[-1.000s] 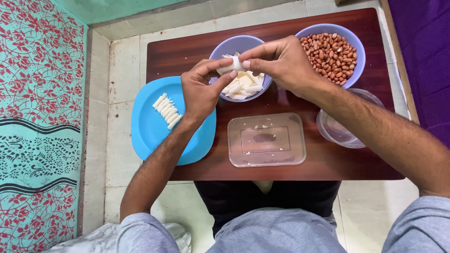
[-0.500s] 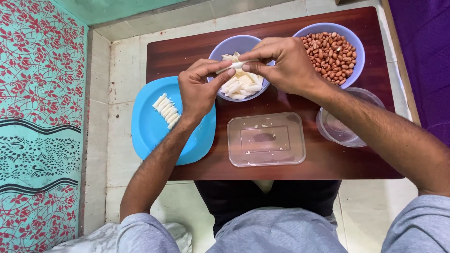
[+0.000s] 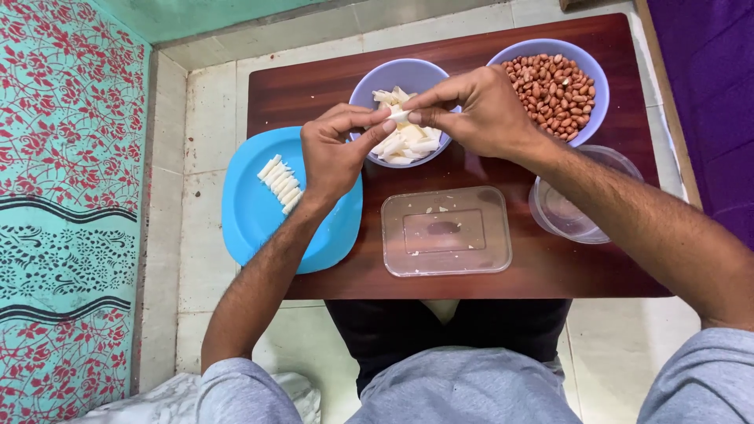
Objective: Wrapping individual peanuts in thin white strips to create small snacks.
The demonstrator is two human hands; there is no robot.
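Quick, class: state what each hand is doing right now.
Left hand: closed, pinching one end of a small white piece.
Right hand: closed, pinching the same piece's other end.

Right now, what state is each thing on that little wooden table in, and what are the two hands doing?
Left hand: pinching one white strip.
Right hand: pinching the same strip.
Lilac bowl of white strips: partly filled.
Lilac bowl of peanuts: nearly full.
Blue plastic plate: holds a neat row of white pieces.
Clear rectangular lid: lying flat, few crumbs.
Clear round container: open, seemingly empty.
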